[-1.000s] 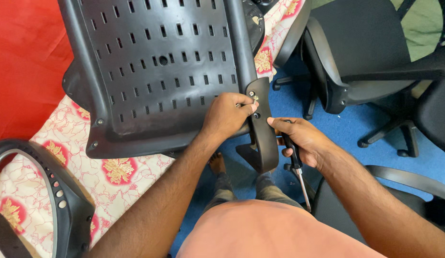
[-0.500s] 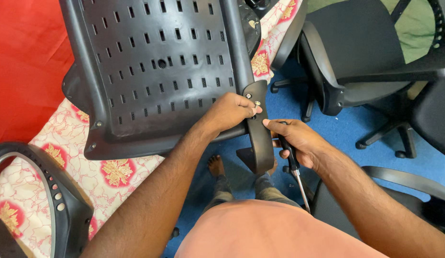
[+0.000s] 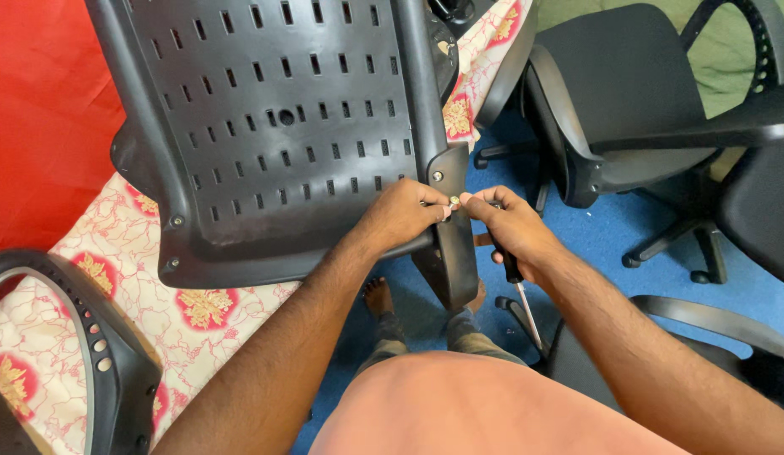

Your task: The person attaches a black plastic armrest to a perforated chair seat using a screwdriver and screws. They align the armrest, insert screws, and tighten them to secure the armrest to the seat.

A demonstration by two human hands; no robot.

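step in hand: seating a small screw [image 3: 453,200] in the armrest bracket [image 3: 453,244] at the right edge of the black slotted chair seat [image 3: 274,126], lying on a patterned bed [image 3: 190,312]. left hand [image 3: 400,217] pinching screw; right hand [image 3: 508,227] pinching it too, screwdriver [image 3: 520,291] clenched, tip down. next move likely calls for turning the driver up to the screw head.

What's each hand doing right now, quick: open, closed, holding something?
Left hand: closed, fingertips pinching a small screw at the armrest bracket.
Right hand: closed, gripping a screwdriver, fingertips also meeting at the screw.
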